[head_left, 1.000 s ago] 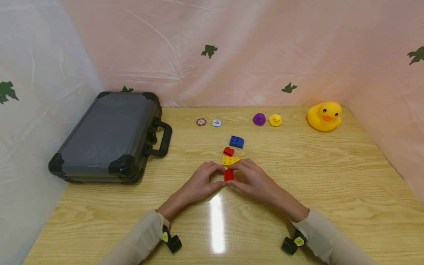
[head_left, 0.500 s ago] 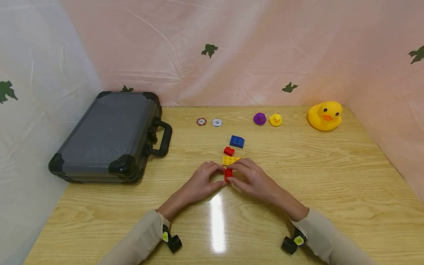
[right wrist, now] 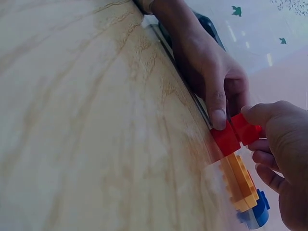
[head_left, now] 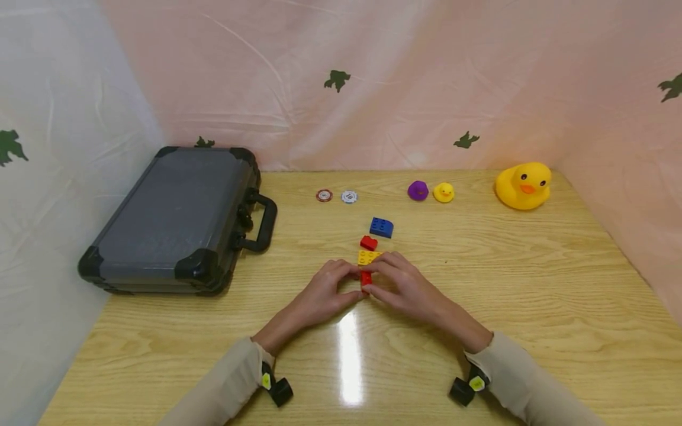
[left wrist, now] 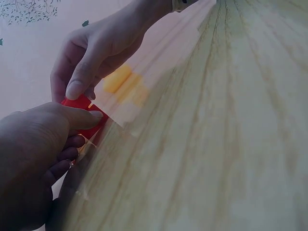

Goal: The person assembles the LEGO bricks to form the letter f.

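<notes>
Both hands meet at mid-table on a small red brick (head_left: 365,278). My left hand (head_left: 351,283) pinches it from the left between thumb and fingers, and my right hand (head_left: 376,280) pinches it from the right. In the right wrist view the red brick (right wrist: 235,135) shows as two joined red pieces, held by the left hand (right wrist: 214,79) and the right hand (right wrist: 281,144). A flat yellow brick (head_left: 366,257) lies just behind, partly under the right fingers. Farther back lie another red brick (head_left: 368,242) and a blue brick (head_left: 381,227).
A closed grey case (head_left: 176,219) lies at the left, its handle toward the bricks. Two poker chips (head_left: 324,196), a purple duck (head_left: 418,190), a small yellow duck (head_left: 443,192) and a large yellow duck (head_left: 523,186) line the back. Pink sheeting walls the wooden table (head_left: 533,284).
My right hand has crept slightly left and forward, covering more of the red brick and the yellow brick's right end. The left hand has stayed put.
</notes>
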A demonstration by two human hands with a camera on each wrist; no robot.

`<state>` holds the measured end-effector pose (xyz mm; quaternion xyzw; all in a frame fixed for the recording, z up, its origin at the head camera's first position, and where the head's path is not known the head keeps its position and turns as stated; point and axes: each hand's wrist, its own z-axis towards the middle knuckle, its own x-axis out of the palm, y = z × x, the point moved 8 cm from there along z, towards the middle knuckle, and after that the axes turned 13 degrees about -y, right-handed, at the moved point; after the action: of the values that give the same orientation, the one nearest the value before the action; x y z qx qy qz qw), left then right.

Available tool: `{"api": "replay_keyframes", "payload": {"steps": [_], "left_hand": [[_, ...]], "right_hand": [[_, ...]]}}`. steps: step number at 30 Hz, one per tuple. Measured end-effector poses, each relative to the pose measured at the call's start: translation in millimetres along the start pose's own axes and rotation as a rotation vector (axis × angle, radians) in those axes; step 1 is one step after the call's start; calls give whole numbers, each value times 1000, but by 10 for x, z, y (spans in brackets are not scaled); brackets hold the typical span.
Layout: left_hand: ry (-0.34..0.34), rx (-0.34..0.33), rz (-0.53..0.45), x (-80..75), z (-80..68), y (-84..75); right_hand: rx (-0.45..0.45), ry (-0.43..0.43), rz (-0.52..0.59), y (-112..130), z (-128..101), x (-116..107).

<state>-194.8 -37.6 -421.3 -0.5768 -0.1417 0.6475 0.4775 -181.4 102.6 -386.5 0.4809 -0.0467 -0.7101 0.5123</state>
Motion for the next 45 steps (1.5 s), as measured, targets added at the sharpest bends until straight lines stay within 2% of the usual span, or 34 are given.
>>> {"api": "replay_keyframes", "payload": {"steps": [8, 26, 33, 45], "left_hand": [[-7, 20, 2, 1, 7, -4], [-19, 34, 0, -4, 11, -2], [-42, 49, -1, -15, 0, 0], [-36, 66, -16, -16, 3, -14]], "right_hand": [[5, -17, 36, -30, 4, 11], [-55, -29, 76, -27, 15, 18], [-33, 6, 40, -19, 36, 37], [-1, 36, 34, -38, 23, 32]]}}
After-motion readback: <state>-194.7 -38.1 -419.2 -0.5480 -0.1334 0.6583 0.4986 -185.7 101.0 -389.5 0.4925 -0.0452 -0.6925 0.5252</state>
